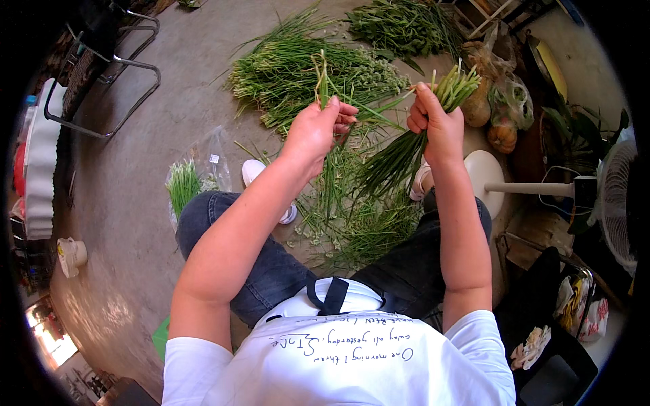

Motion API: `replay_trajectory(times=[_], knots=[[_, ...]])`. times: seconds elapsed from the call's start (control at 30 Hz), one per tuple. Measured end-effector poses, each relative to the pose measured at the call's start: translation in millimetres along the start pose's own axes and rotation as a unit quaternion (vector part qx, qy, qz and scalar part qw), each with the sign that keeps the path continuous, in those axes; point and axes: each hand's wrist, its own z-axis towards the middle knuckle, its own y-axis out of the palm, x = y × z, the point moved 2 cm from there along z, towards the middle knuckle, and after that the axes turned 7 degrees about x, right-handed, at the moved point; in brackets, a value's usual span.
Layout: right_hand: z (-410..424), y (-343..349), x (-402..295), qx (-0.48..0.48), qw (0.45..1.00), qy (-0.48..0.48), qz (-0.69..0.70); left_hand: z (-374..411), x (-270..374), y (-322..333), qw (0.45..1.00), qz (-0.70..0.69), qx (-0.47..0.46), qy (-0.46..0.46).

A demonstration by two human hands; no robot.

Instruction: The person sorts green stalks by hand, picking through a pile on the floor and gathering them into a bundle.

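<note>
My right hand point(437, 119) is closed around a thick bunch of green chive-like stalks point(388, 160). Their pale cut ends stick up above the fist and the dark leaves hang down. A few loose, partly yellowed leaves point(322, 83) are pinched in my left hand point(320, 127), to the left of the bunch. One long green blade runs from the left hand towards the right. Beyond both hands lies a large heap of the same stalks point(284, 76), many with whitish flower heads. Scattered leaf trimmings point(350, 218) cover the floor between my shoes.
A clear plastic bag point(210, 147) with upright green stalks point(183, 188) stands by my left knee. Broad leafy greens point(401, 28) lie at the back. Squashes point(477, 104), plastic bags and a white pedestal fan point(617, 203) line the right side. A metal-framed chair point(147, 76) stands far left.
</note>
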Motion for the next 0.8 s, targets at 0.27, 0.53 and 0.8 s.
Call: replay_trajectory(times=[0.27,0.53,0.8], knots=[[-4,5,6,-0.030,0.998,0.000,-0.060,-13,14,8,0.996,0.008,-0.083,0.016],[-17,19,16,-0.087,0.983,0.019,-0.163,-12,4,9,0.991,0.049,-0.124,-0.004],[1,5,12,-0.023,0.993,-0.077,-0.082,-13,1,11,0.991,0.055,-0.112,-0.037]])
